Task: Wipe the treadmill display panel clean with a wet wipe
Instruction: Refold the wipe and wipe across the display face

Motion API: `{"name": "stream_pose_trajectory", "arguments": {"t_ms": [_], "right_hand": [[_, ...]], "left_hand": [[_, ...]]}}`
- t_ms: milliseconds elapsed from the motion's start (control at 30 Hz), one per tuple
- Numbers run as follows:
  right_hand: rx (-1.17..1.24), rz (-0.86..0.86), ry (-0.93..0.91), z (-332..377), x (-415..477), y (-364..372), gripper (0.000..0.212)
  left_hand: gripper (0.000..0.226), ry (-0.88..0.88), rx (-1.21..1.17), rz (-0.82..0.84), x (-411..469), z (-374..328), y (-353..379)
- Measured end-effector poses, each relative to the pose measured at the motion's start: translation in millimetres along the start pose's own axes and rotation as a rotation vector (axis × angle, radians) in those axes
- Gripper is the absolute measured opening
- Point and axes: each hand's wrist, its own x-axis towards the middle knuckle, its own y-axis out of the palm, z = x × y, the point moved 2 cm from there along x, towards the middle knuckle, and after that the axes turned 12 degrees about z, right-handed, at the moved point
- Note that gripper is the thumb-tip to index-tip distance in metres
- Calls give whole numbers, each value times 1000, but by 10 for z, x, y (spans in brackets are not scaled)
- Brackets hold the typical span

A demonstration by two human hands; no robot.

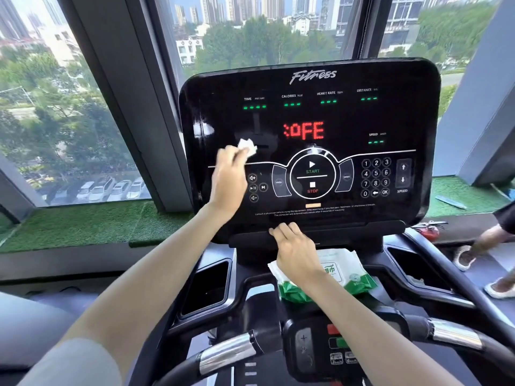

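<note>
The glossy black treadmill display panel (390,118) fills the middle of the view, showing red letters and green dashes. My left hand (228,179) holds a crumpled white wet wipe (248,146) against the panel's left side, just above the volume buttons. My right hand (295,249) rests with its fingers over the ledge (362,232) under the panel, holding nothing. Beneath that hand lies a green and white wet-wipe pack (348,277) on the console.
Two cup holders (206,285) (415,268) flank the console. Chrome-banded handlebars (225,355) and a control pod (315,349) sit near me. Another person's feet (468,254) stand at the right, beside a red fire extinguisher (429,232). Windows lie behind the panel.
</note>
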Motion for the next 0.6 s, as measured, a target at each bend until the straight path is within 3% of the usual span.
{"name": "stream_pose_trajectory", "arguments": {"t_ms": [100,133,167,200,267,300,333,367,433,467,500,533,600], "right_hand": [[11,19,-2,-18,5,-9,51],[11,27,-9,-28,3,-9,52],[10,34,-16,-37,-1,-8,54],[7,41,-23,-44,-6,-7,55],[-8,52,-38,-50,-23,-3,57],[-18,55,-45,-55,-29,6,57],[-27,59,-53,-62,-33,14,58],[-35,65,-60,-69,-34,20,58],[-47,83,-80,-93,-31,31,60],[-51,94,-93,-109,-32,35,62],[-53,108,-110,-130,-40,40,64],[-56,121,-133,-149,-56,44,68],[-87,143,-183,-192,-110,51,74]], "left_hand": [[35,674,369,333,-212,-134,223],[34,781,476,377,-203,-123,186],[33,753,484,365,-149,-99,132],[31,604,358,282,-49,-40,77],[24,81,-10,40,71,64,-18],[23,-52,-66,-19,46,61,-7],[25,-23,-27,-2,16,2,42],[29,128,34,91,-48,-79,113],[37,616,317,332,-260,-126,246],[39,742,425,362,-276,-115,221],[38,688,409,355,-246,-85,173],[36,509,279,277,-181,-35,112],[27,-24,-74,3,-123,70,51]]}}
